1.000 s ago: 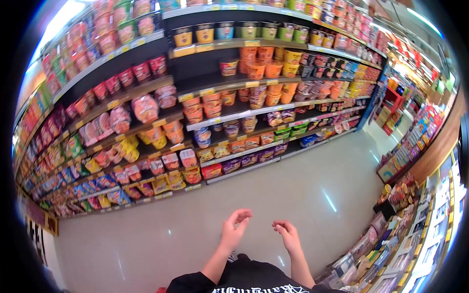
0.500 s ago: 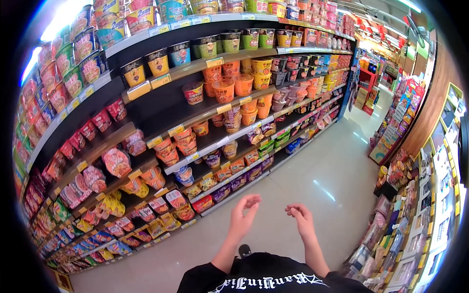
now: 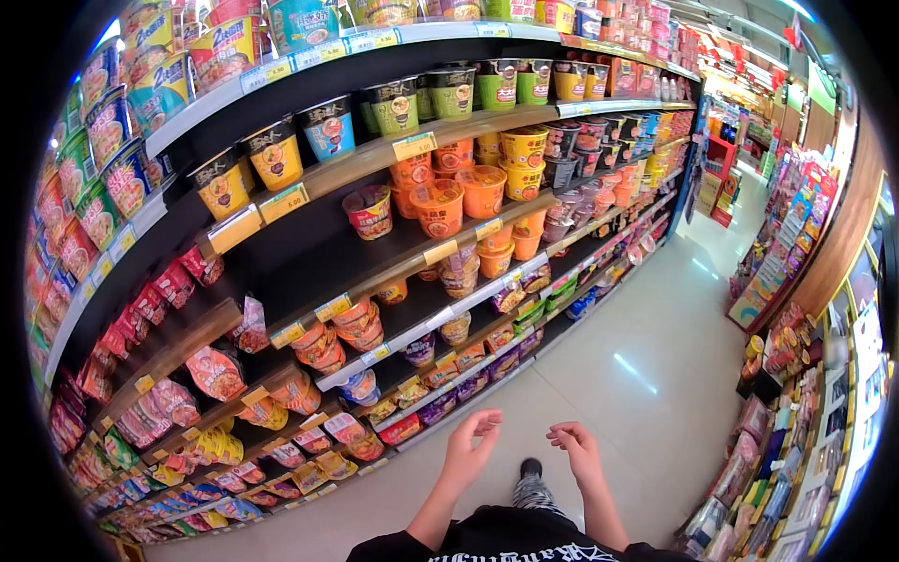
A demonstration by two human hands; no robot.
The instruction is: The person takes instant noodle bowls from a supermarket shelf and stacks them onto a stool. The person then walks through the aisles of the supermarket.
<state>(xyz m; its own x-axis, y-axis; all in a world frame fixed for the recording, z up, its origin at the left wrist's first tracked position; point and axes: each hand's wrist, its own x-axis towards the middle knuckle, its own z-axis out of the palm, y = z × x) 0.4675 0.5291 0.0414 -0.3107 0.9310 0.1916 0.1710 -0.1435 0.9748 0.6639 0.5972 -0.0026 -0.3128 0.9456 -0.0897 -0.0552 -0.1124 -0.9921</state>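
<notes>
Noodle cups (image 3: 438,208) on shelves (image 3: 386,282) beyond left hand (image 3: 467,446) and right hand (image 3: 579,447), both loosely half-curled and empty.

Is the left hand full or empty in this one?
Empty: the left hand has its thumb and fingers apart, nothing held between them.

Open floor (image 3: 609,403) ahead; shelves (image 3: 386,278) left

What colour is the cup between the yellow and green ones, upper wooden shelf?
The cup is blue with a black top; head view.
</notes>
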